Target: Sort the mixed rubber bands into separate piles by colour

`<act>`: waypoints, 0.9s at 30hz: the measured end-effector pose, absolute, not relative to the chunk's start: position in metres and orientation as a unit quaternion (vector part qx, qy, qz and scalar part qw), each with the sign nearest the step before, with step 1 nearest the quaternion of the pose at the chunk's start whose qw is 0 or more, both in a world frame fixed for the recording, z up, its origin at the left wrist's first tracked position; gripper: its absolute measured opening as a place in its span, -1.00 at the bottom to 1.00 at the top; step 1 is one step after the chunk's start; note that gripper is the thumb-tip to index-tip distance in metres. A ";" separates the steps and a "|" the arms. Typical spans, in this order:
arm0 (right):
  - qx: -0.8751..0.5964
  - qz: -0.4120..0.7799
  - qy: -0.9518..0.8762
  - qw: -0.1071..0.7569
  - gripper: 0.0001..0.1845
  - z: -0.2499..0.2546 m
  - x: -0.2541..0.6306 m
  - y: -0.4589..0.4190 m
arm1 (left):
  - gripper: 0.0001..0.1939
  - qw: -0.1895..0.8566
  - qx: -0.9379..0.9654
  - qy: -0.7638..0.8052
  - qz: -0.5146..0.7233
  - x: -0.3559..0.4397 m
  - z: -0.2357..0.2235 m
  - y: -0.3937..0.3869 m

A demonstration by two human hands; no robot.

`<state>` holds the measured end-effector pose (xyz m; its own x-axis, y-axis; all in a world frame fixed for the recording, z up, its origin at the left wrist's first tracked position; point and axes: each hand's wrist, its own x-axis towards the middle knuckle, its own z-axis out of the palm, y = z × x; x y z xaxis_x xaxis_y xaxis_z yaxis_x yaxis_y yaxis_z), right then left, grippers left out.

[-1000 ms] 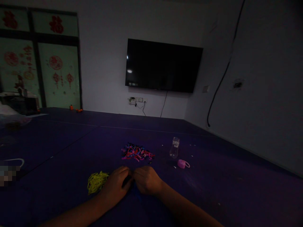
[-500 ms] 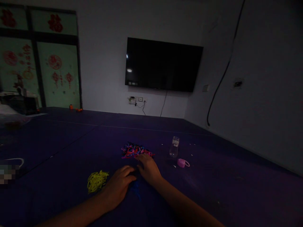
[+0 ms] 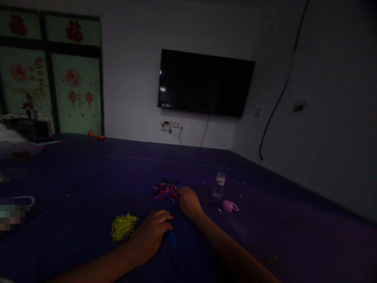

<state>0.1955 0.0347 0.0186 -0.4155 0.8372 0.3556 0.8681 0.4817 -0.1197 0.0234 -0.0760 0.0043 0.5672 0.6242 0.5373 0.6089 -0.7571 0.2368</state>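
Nearest, the left hand (image 3: 153, 232) rests palm down on the purple table (image 3: 265, 236), its fingers curled loosely over a small blue cluster (image 3: 171, 237) that shows at its 3 o'clock edge; whether they pinch anything, I cannot tell. At the hand's 9 o'clock, just beside it, lies a separate yellow pile (image 3: 123, 227) of thin bands.

Further out, toward 12 o'clock, the right hand (image 3: 188, 200) reaches to the mixed pile (image 3: 165, 189) of red, pink, blue and dark bands, its fingertips touching the pile's near right edge. The fingers look bent, but the light is too dim to show whether they have closed on a band.

As a judgement, sorting by colour appears partly done: yellow stands apart, a little blue is gathered, and most of the mixed pile remains to be separated.

At the right hand's 3 o'clock, a pink lid (image 3: 228, 205) lies near a clear bottle (image 3: 218, 185) that stands upright. Beyond, at 12 o'clock, a dark television (image 3: 204, 83) hangs on the wall, and a decorated door (image 3: 73, 94) stands at 10 o'clock.
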 end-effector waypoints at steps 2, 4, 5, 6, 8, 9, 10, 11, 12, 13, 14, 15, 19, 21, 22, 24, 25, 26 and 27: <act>-0.512 -0.047 -0.837 0.186 -0.60 0.020 0.194 0.039 | -0.59 0.014 0.885 0.350 0.306 0.024 0.007 -0.077; -0.480 -0.042 -0.855 0.191 -0.62 0.019 0.194 0.039 | -0.60 0.016 0.886 0.353 0.302 0.024 0.008 -0.078; -0.454 -0.037 -0.868 0.195 -0.61 0.018 0.194 0.039 | -0.60 0.017 0.886 0.353 0.299 0.024 0.009 -0.078; -0.426 -0.034 -0.882 0.199 -0.61 0.017 0.195 0.037 | -0.60 0.019 0.887 0.353 0.298 0.024 0.009 -0.078; -0.378 -0.034 -0.904 0.198 -0.58 0.014 0.196 0.035 | -0.60 0.020 0.885 0.355 0.299 0.025 0.010 -0.079; -0.363 -0.036 -0.911 0.193 -0.57 0.013 0.197 0.033 | -0.60 0.020 0.884 0.357 0.300 0.025 0.010 -0.079; -0.354 -0.039 -0.916 0.186 -0.56 0.013 0.197 0.032 | -0.60 0.020 0.884 0.357 0.302 0.025 0.009 -0.079; -0.350 -0.043 -0.919 0.177 -0.56 0.013 0.197 0.031 | -0.60 0.021 0.884 0.356 0.303 0.025 0.009 -0.079; -0.352 -0.046 -0.920 0.168 -0.56 0.014 0.197 0.030 | -0.60 0.021 0.884 0.354 0.304 0.025 0.009 -0.079; -0.359 -0.050 -0.918 0.160 -0.58 0.015 0.197 0.030 | -0.60 0.022 0.885 0.352 0.303 0.025 0.009 -0.079; -0.370 -0.055 -0.915 0.153 -0.59 0.016 0.197 0.029 | -0.61 0.022 0.886 0.352 0.302 0.025 0.009 -0.080; -0.384 -0.061 -0.909 0.148 -0.61 0.018 0.197 0.028 | -0.61 0.021 0.886 0.353 0.301 0.025 0.009 -0.080; -0.450 -0.077 -0.878 0.141 -0.62 0.022 0.196 0.025 | -0.61 0.020 0.885 0.358 0.299 0.025 0.009 -0.079; -0.478 -0.077 -0.863 0.147 -0.63 0.022 0.196 0.024 | -0.60 0.020 0.885 0.355 0.300 0.025 0.009 -0.079; -0.489 -0.075 -0.856 0.151 -0.63 0.022 0.196 0.025 | -0.60 0.020 0.885 0.352 0.302 0.025 0.009 -0.079; -0.510 -0.066 -0.841 0.166 -0.64 0.020 0.198 0.027 | -0.61 0.019 0.886 0.348 0.306 0.025 0.008 -0.079; -0.521 -0.060 -0.833 0.175 -0.64 0.020 0.199 0.029 | -0.61 0.018 0.885 0.347 0.309 0.025 0.008 -0.079; -0.533 -0.053 -0.824 0.184 -0.64 0.019 0.201 0.031 | -0.62 0.018 0.885 0.346 0.310 0.024 0.009 -0.079; -0.546 -0.045 -0.814 0.193 -0.63 0.018 0.202 0.033 | -0.62 0.017 0.885 0.345 0.312 0.024 0.009 -0.079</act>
<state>0.2021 0.0328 0.0175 -0.3301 0.8710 0.3639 0.9059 0.4006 -0.1373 0.0245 -0.0793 0.0090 0.5673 0.6215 0.5403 0.5997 -0.7614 0.2462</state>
